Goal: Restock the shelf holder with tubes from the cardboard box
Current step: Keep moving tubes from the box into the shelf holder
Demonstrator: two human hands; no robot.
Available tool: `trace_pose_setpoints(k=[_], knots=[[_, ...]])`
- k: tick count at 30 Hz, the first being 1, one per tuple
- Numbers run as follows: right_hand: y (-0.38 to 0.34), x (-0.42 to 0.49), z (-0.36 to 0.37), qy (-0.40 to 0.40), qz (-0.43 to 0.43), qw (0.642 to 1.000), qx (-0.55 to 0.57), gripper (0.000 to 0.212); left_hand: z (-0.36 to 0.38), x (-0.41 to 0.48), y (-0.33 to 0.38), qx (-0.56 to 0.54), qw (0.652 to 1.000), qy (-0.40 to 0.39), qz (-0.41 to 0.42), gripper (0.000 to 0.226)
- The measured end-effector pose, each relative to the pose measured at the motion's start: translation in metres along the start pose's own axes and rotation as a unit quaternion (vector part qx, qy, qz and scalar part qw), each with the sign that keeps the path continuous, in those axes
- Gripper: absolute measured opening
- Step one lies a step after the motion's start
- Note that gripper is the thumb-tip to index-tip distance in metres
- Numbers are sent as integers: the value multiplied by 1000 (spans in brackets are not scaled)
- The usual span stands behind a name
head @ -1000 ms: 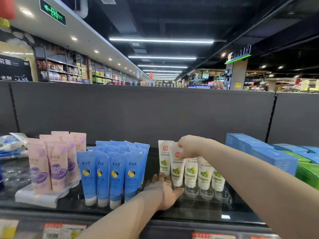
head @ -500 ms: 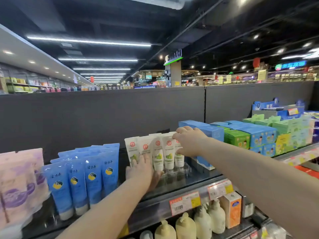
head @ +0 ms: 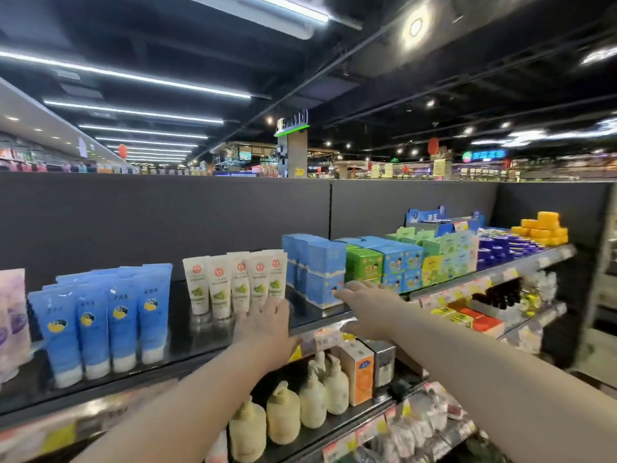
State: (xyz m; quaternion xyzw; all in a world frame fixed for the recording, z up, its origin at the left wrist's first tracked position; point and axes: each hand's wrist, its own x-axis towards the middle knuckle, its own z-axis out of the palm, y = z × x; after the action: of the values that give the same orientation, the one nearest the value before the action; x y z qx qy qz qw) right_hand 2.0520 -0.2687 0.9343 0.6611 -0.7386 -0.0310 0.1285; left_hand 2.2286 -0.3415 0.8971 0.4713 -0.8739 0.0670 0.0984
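Note:
Several white tubes (head: 233,282) with green fruit print stand cap-down in a clear holder (head: 207,324) on the top shelf. My left hand (head: 267,324) lies flat with straight fingers against the front of that holder, touching the lower ends of the right-hand tubes. My right hand (head: 365,297) hovers to the right of the tubes, fingers stretched toward the blue boxes, holding nothing. No cardboard box is in view.
Blue tubes (head: 100,322) stand left of the white ones, pink tubes (head: 11,309) at the far left. Blue boxes (head: 317,265) and green boxes (head: 362,264) sit to the right. Pump bottles (head: 283,416) fill the shelf below. A dark back panel (head: 167,222) closes the shelf.
My right hand has let go of the white tubes and moved right and down, opening. The view has swung right; my left hand stays at the holder's front.

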Motion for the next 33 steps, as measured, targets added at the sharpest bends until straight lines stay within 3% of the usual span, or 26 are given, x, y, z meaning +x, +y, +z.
trace_pose_setpoints(k=[8,19,26,33], knots=[[104,-182,21,-65,125,990,-10,67,5,-61,170,-30,992,-53,113,70],[212,-438,40,-119,336,934,17,66,6,-168,419,-66,937,-93,329,72],[262,-525,56,-160,427,889,46,65,19,-185,530,-63,900,-108,418,70],[345,-548,97,-201,459,865,38,65,58,-153,638,-63,874,-116,467,76]])
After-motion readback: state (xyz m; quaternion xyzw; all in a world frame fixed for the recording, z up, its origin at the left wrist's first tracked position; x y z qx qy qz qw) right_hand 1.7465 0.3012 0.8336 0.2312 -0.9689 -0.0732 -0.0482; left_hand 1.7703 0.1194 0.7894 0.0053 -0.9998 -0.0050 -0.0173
